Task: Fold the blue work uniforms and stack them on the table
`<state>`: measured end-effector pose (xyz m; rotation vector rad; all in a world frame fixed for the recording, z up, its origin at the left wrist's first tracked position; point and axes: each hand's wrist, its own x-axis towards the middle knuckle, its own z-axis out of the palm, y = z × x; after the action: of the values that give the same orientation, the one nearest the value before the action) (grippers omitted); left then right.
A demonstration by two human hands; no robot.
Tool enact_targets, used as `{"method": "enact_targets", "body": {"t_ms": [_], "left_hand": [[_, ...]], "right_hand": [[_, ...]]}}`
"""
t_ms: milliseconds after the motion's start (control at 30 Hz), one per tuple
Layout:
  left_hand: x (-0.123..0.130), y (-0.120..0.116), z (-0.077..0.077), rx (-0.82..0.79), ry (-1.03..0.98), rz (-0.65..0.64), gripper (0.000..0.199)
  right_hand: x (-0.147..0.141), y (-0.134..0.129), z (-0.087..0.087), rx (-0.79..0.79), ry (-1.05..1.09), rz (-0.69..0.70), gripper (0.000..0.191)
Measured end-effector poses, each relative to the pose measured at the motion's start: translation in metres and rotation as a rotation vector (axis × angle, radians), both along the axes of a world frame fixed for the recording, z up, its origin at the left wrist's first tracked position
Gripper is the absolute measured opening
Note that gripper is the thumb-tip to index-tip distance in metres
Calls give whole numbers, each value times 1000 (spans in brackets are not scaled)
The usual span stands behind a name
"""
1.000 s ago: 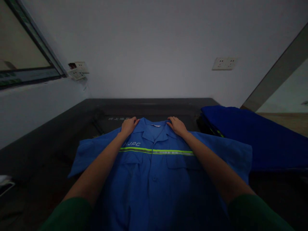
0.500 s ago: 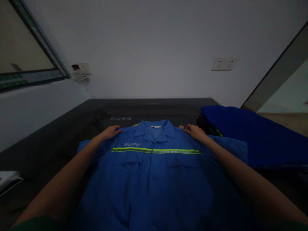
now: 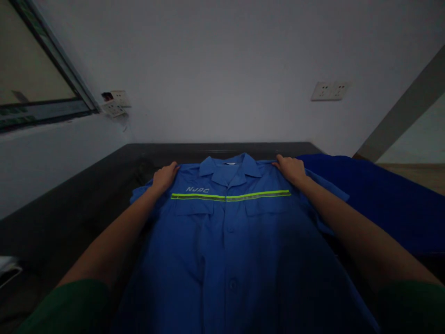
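Note:
A blue short-sleeved work shirt is spread out front side up, its collar at the far end and a yellow-green and grey stripe across the chest. White letters show on the chest at the left. My left hand is closed on the left shoulder of the shirt, and my right hand grips the shoulder on the right. The shirt's lower part runs into shadow near me. Its sleeves hang down outside my hands.
Dark blue cloth lies at the right on the dark surface. A white object sits at the left edge. Behind are a wall with sockets and, at upper left, a window frame.
Both hands have moved up and away with the shirt, whose collar and shoulders are raised and now cover the lettering behind. The sleeves have dropped from their spread position.

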<state>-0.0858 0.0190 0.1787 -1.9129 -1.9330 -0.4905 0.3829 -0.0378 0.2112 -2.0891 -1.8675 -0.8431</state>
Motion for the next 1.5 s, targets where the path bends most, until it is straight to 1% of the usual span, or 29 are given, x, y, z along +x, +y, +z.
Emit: {"method": "enact_targets", "body": {"t_ms": [33,100,167,233,267,333,400,467,500,567,633,733,800,833,900,933,1000,1033,1100,1167,1200,1233,1267,1300,1333,1367,1433,1500], "left_hand": [[1,3,1,13,4,5,47],[2,7,-2,33,37,-3,41],[4,6,-12,61,74,-8,36],[8,-1,-23,86,72,-23,39],[11,-6,-29,82,55,-52,40],[14,-17,-40,13,11,-143,42],[12,-28,-51,-105,-33,-202,47],[2,-35,-61,-194,-66,-215,52],[-7,-38,-65,-220,-75,-209,54],[-33,-42,-72,-247,-79,-178,56],[-68,-45,-76,-260,-80,-116,57],[-120,-53,-75,-280,-125,46,59],[-143,-62,-71,-287,-153,189,61],[-149,-67,-67,-261,-148,253,62],[-146,-77,-59,-146,-103,311,61],[-138,-83,-54,-80,-84,298,60],[-113,-97,-44,-4,-93,201,54],[-98,-107,-38,-5,-125,126,51],[-69,-132,-29,-39,-223,-72,46],[-43,-168,-23,-65,-345,-268,45],[-32,-189,-22,-69,-414,-329,46],[-22,-212,-24,-65,-490,-352,46],[-14,-236,-28,-50,-573,-349,46],[-7,-261,-35,-29,-656,-340,46],[-1,-285,-45,5,-732,-322,45],[4,-308,-59,39,-792,-304,44],[8,-350,-94,82,-856,-256,40],[5,-382,-137,112,-864,-190,37]], "right_hand": [[0,8,0,2,4,4,43],[-3,20,-7,-39,14,25,43],[-10,27,-19,-81,31,48,43],[-20,27,-32,-65,66,73,41],[-25,25,-38,-42,92,93,41],[-32,18,-48,-55,159,140,42],[-34,12,-58,-154,227,163,47],[-30,9,-68,-247,266,165,52],[-27,8,-72,-272,272,169,53],[-20,9,-79,-282,276,179,55],[-15,11,-83,-279,286,179,56],[-13,14,-86,-261,295,180,56],[-14,14,-87,-245,300,194,56],[-14,14,-87,-234,307,204,55],[-14,12,-86,-197,331,224,54],[-15,10,-84,-167,345,236,53],[-17,3,-78,-92,367,270,51],[-18,-3,-74,-53,377,294,50],[-23,-21,-66,-3,410,373,43],[-28,-51,-58,-11,486,484,34],[-30,-70,-55,-34,548,537,31],[-31,-92,-53,-67,620,582,29],[-31,-116,-52,-103,698,609,29],[-29,-142,-52,-146,773,617,32],[-25,-170,-53,-188,832,608,36],[-20,-198,-56,-231,884,579,41],[-4,-255,-69,-320,987,503,48],[15,-309,-95,-470,1090,432,48]]}}
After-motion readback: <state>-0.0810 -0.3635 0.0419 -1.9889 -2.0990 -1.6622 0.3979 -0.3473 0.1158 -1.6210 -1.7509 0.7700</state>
